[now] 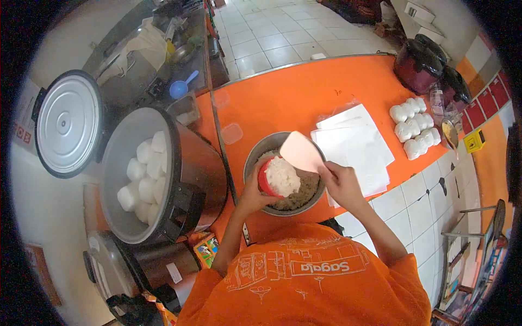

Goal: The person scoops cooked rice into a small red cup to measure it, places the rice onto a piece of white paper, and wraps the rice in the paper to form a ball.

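Observation:
My left hand grips a red cup tilted over a round metal pot. White cooked rice heaps at the cup's mouth. With my right hand I hold a pale rice paddle by its handle, its broad blade just above the rice. A brown, crumbly mass lies in the pot below the cup, with some white rice along the far side. To the right of the pot lies a stack of white paper sheets.
At left stands a large rice cooker with its lid up and several white wrapped-looking lumps inside. Several white packets sit at right, near dark red pots. A blue scoop lies beyond the cooker.

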{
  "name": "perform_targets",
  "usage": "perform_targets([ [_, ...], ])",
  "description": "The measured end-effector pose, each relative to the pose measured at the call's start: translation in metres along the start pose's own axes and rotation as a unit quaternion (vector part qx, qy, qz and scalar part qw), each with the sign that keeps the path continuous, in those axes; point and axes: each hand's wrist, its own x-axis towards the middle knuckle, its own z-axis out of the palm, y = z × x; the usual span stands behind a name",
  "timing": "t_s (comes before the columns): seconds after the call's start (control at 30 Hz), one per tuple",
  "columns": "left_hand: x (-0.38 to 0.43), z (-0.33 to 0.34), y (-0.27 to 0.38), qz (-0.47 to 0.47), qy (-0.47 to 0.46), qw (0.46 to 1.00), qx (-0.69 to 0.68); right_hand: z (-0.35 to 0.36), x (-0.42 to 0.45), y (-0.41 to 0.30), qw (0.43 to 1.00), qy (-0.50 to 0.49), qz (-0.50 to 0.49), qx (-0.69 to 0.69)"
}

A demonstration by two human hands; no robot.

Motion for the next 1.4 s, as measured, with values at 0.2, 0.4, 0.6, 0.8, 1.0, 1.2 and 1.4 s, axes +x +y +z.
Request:
perform_targets([
  [0.2, 0.009, 0.0, 0.016, -0.001, 0.026, 1.0, -0.009, 0.049, -0.02, 0.01, 0.998, -0.018, -0.067, 0.0],
  [0.4, -0.005, -0.002, 0.014, -0.004, 0.043, 0.998, -0.049, 0.022, -0.013, 0.021, 0.991, -0.055, -0.06, 0.105],
  [0.6, 0.006, -0.007, 0.033, 0.036, 0.021, 0.998, 0.038, 0.052, -0.018, 0.02, 0.996, -0.052, -0.039, 0.062],
  [0.8, 0.009, -0.009, 0.025, 0.056, 0.011, 0.971, 0.233, 0.061, -0.026, 0.009, 0.989, -0.085, -0.058, 0.104],
  [1.0, 0.004, -0.007, 0.034, -0.044, 0.041, 0.989, -0.136, 0.029, 0.0, 0.017, 0.986, -0.057, 0.067, 0.144],
  [1.2, 0.011, -0.011, 0.038, 0.004, 0.029, 0.972, 0.234, 0.065, -0.024, 0.012, 0.985, -0.106, -0.018, 0.136],
  [1.4, 0.007, -0.019, 0.028, 0.011, 0.011, 0.97, 0.244, 0.06, -0.022, -0.001, 0.986, -0.132, 0.012, 0.106],
])
